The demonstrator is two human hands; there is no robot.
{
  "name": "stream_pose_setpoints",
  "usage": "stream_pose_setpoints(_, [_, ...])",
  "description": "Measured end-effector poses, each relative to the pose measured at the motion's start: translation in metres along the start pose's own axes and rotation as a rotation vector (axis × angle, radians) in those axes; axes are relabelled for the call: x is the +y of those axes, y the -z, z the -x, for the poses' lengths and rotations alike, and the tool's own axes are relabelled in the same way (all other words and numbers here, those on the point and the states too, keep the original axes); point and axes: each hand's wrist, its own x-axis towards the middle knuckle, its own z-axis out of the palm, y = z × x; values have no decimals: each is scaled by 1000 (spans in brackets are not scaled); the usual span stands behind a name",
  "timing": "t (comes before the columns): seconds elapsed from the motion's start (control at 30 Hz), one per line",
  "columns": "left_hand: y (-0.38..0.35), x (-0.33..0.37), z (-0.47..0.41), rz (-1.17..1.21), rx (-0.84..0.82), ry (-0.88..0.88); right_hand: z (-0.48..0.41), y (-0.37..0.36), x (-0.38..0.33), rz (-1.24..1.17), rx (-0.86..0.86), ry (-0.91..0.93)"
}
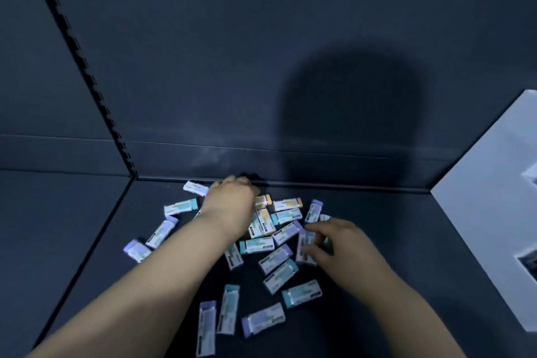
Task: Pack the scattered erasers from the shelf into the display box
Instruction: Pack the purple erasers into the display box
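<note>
Several small wrapped erasers (257,245) with teal, purple and orange ends lie scattered on the dark shelf (377,241). My left hand (229,200) reaches to the back of the pile near the shelf's rear edge, its fingers curled down among the erasers; what it holds is hidden. My right hand (334,244) pinches a purple-ended eraser (305,244) at the right of the pile. The white display box (491,200) stands at the right edge of the view.
The shelf's back wall (261,67) rises right behind the pile. A slotted upright rail (87,73) runs down at the left. A head's shadow falls on the wall.
</note>
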Motion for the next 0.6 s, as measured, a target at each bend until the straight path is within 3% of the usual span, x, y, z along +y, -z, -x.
stream_pose_setpoints(0.27, [-11, -4, -31, 8, -195, 69, -14, 3, 12, -59, -39, 21])
stream_pose_setpoints(0.5, [-10, -3, -32, 144, -259, 94, -19, -2, 0, -76, -70, 19])
stream_pose_setpoints(0.6, [-2, -6, -24, 312, -197, 145, -21, -3, -3, -59, -48, 16])
